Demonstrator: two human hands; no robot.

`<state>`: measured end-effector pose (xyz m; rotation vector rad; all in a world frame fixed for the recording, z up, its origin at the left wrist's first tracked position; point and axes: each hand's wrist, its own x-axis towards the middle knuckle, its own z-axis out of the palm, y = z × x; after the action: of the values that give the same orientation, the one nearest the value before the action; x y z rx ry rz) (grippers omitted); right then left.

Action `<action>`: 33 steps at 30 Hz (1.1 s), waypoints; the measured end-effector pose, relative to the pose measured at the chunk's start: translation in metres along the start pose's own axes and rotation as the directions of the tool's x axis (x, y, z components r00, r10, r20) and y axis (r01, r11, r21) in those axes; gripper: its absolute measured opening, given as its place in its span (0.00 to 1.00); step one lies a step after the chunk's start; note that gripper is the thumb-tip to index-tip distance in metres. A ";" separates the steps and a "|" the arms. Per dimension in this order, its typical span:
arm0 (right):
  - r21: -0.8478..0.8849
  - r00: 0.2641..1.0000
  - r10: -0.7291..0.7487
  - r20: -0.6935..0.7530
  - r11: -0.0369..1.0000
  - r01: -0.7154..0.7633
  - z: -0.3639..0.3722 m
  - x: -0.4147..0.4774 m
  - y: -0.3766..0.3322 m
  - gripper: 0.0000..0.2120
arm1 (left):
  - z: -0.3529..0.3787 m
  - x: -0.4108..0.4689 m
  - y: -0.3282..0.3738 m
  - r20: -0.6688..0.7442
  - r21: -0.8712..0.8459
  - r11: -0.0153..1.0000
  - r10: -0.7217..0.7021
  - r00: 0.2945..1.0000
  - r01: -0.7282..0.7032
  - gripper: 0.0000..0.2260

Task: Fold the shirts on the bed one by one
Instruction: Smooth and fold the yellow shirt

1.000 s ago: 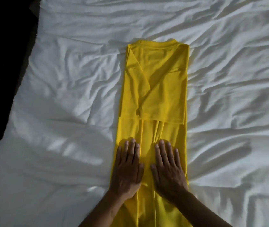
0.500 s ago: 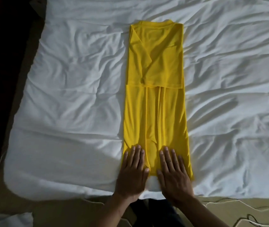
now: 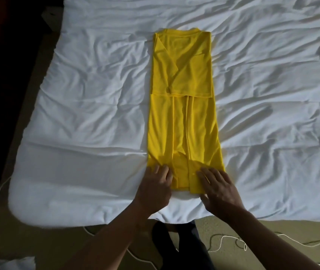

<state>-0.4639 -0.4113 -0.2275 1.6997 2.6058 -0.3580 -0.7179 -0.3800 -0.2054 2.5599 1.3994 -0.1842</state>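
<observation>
The hem of the yellow shirt [image 3: 182, 117] is pinched by the left hand [image 3: 155, 185] and pressed under the flat right hand [image 3: 220, 190]; soft, light cloth, likely best lifted at both corners.

Wide bed in a rumpled white sheet [image 3: 96, 94] fills most of the frame, its rounded near edge running across the lower third. Below that, dull tan floor [image 3: 272, 228], with a thin white cable [image 3: 221, 237] looping over it at lower right. Deep shadow swallows the left edge. A scrap of white cloth [image 3: 9, 264] lies in the lower left corner. Dim, soft light rakes the creases.
</observation>
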 end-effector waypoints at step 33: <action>0.354 0.904 0.371 -0.213 0.892 -0.282 -0.148 0.365 0.158 0.18 | -0.165 0.351 -0.228 0.011 -0.537 0.765 -0.415 0.910 0.356 0.12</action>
<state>-0.4539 0.0080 -0.1606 2.4193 2.4584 -0.5920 -0.7195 0.0661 -0.1495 1.8346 1.7189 0.2559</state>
